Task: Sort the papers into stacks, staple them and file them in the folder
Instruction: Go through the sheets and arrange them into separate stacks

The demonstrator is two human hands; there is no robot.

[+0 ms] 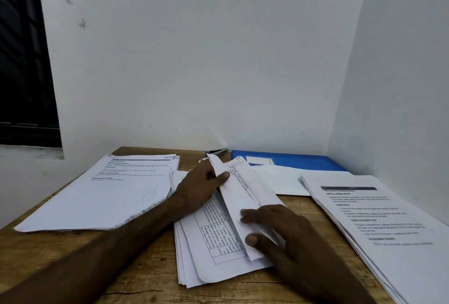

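Sheet (245, 196), long axis pointing wallward.
We are pinching it with left hand (199, 187), pressing it with flat right hand (286, 230); right stack (388, 218) probably reading "TASK GOAL".

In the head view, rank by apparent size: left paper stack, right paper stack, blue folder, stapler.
Tied: left paper stack and right paper stack, too alike to rank, the right one cropped.
Then blue folder, partly covered.
Smallest: stapler.

Premises appeared to be a plain office corner: wooden counter (150, 274) against bare walls (194, 60), with papers (97, 196), folder (303, 161), stapler (218, 152).
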